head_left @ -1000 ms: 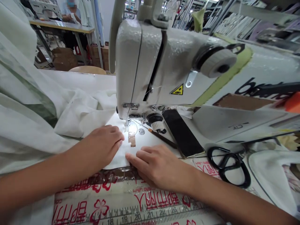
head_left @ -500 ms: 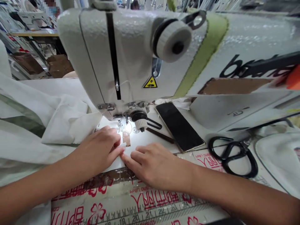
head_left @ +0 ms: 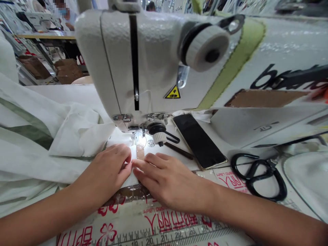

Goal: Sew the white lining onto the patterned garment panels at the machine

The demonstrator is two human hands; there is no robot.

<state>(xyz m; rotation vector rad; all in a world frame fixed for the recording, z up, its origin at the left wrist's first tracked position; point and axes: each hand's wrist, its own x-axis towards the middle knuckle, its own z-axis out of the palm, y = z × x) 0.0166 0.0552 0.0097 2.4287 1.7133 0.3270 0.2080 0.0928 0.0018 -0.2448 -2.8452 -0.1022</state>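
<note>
Standing by the machine, you can see a person working at the white head of an industrial sewing machine (head_left: 133, 65), both bare forearms reaching in toward the needle area. A small piece of white cloth (head_left: 121, 141) lies flat on the desk (head_left: 56, 90), right up against the presser foot (head_left: 134, 136), and a narrow tan patch (head_left: 140, 152) shows on or beside it, just in front of the foot. The left hand (head_left: 105, 167) sits on the cloth with its fingers curled down, and the grip is closed up enough that I can't tell whether it is pinching a fold or only pressing. The right hand (head_left: 164, 177) lies nearly flat with its grip open, fingers spread a little, and its fingertips (head_left: 137, 164) almost meet the left hand beside the patch. A bunched mass of white fabric with a grey-green band (head_left: 36, 160) heaps up to the left. To the right are a black smartphone (head_left: 198, 140), a dark pencil (head_left: 179, 151) and black-handled scissors (head_left: 258, 177). A printed ruler strip (head_left: 174, 232) runs along the near edge. A co-worker (head_left: 61, 12) sits at another desk far behind.
</note>
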